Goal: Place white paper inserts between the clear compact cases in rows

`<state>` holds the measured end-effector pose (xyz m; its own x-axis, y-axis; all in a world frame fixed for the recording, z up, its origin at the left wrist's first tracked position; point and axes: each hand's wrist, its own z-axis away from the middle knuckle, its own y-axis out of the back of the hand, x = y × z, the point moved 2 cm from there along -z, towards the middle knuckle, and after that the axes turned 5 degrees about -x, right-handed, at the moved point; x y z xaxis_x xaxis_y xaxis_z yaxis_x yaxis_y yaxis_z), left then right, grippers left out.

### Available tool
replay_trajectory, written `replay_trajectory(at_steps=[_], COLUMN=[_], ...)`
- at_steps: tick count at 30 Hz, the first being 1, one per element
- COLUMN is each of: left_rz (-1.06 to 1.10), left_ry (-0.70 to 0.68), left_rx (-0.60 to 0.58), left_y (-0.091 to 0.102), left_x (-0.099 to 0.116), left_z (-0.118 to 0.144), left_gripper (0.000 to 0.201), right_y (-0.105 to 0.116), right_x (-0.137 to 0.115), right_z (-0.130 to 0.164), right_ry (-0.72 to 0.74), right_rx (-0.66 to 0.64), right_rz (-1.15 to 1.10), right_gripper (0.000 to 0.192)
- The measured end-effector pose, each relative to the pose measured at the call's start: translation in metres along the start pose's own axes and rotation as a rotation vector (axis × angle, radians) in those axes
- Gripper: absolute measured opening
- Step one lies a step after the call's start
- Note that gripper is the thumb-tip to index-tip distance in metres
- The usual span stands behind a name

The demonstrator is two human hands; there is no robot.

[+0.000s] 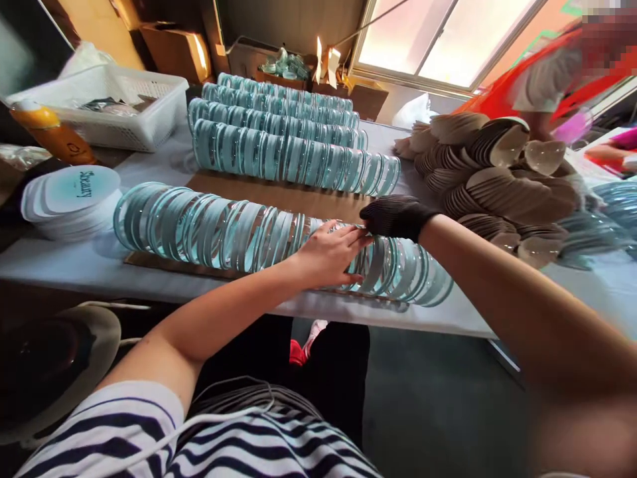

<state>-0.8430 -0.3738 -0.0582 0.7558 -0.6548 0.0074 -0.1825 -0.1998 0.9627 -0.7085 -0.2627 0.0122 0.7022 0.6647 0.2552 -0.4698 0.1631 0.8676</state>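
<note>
At 9 o'clock lay a stack of round printed labels (70,199), with a white basket (114,106) above it toward 10 o'clock. Across the middle ran the near row of glass discs (209,232), standing on edge on a cardboard strip (279,196) atop the white table (124,265); 4 more rows (279,126) lined up behind, toward 12 o'clock. Just right of centre rested the bare left hand (328,255), fingers spread flat against the tops of the discs, open and clasping nothing. Touching its fingertips at 1 o'clock sat the gloved right hand (395,216), curled over the same row; impossible to tell whether pinching a disc. Best handled, judging by the lean of the discs, with light even pressure from both sides, steadying neighbours and avoiding a domino slide toward the right end. At 2 o'clock sprawled a heap of tan oval pieces (492,179), beside another person's orange sleeve (537,79).
</note>
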Motion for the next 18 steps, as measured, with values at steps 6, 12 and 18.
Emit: replay_trajectory(at_steps=[6, 12, 18], left_rz=[0.061, 0.117, 0.106], left_ry=[0.003, 0.040, 0.010], left_rx=[0.005, -0.064, -0.062], left_y=[-0.001, 0.010, 0.015], left_x=[0.002, -0.001, 0.016], left_z=[0.001, -0.003, -0.033], left_gripper=[0.068, 0.062, 0.063], right_y=[-0.097, -0.184, -0.113], right_x=[-0.047, -0.116, -0.030], right_z=[0.087, 0.092, 0.097], right_ry=[-0.297, -0.265, -0.289], right_rx=[0.311, 0.198, 0.286], right_rz=[-0.076, -0.258, -0.238], right_gripper=[0.039, 0.040, 0.035])
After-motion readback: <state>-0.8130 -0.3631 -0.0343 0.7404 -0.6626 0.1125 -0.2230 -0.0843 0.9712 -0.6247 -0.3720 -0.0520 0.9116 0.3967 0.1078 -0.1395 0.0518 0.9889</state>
